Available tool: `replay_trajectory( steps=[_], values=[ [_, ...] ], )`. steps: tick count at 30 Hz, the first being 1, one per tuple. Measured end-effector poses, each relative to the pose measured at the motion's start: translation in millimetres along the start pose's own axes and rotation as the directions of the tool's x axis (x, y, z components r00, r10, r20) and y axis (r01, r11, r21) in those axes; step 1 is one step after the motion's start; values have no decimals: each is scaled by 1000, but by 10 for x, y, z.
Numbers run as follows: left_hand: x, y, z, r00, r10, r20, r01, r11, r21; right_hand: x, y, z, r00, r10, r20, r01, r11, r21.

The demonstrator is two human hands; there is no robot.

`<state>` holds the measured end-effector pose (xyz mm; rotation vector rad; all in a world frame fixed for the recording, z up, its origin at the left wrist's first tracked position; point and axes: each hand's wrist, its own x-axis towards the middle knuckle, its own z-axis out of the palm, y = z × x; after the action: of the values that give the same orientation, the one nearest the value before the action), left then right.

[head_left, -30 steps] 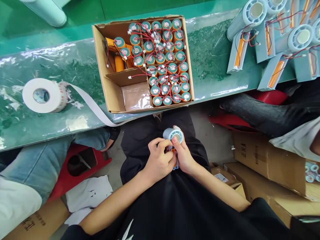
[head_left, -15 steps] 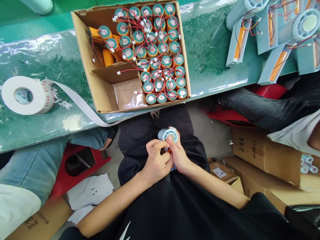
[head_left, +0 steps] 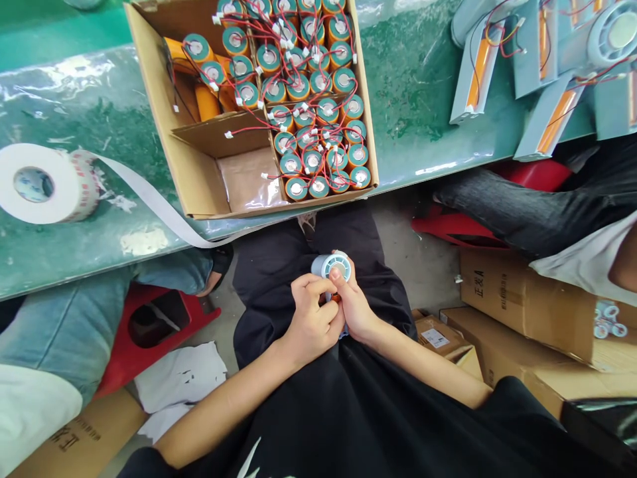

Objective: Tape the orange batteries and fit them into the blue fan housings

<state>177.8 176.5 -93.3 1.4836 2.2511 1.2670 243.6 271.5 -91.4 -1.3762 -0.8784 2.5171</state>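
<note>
Above my lap I hold a light-blue fan housing, its round grille end tilted up toward me. My right hand is closed around its right side, thumb pressed on the grille's disc. On the other side my left hand is closed against the handle, its index finger and thumb bent near the opening below the round head. A bit of orange shows between the hands, inside the housing. The fingers hide most of the handle and whatever the left fingertips touch.
On the green table stands a cardboard box with several orange batteries and red-black wires. A tape roll lies left, its strip trailing to the table edge. More fan housings lie right. People sit on both sides; cartons stand right.
The table and box sit slightly higher and further left in view as the head has shifted. Both hands keep nearly the same hold on the fan housing.
</note>
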Motion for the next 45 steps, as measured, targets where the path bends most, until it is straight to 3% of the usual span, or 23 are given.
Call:
replay_trajectory(
  steps=[5,27,32,37,40,43,45],
  values=[
    [4,14,-12,1000,-4,-1,4,1000,-12,7,10,0,997,76,25,-78,994,76],
    [-60,-18,15,1000,26,6,-25,990,-138,6,-16,-57,992,112,52,-120,978,172],
    [-38,12,27,994,107,2,-105,977,-188,39,-38,-74,984,157,80,-168,972,166],
    [2,-28,-19,997,75,-5,-75,982,-175,87,-135,-226,983,41,179,-46,999,25],
    [-24,-105,-64,999,-2,44,12,972,-235,97,-262,-412,964,-6,266,67,972,-224],
    [-73,-158,-90,990,-50,135,92,941,-325,64,-439,-564,969,-28,246,173,788,-591],
    [-94,-164,-96,984,-39,173,100,927,-362,24,-556,-603,974,-68,217,209,644,-736]
  ],
)
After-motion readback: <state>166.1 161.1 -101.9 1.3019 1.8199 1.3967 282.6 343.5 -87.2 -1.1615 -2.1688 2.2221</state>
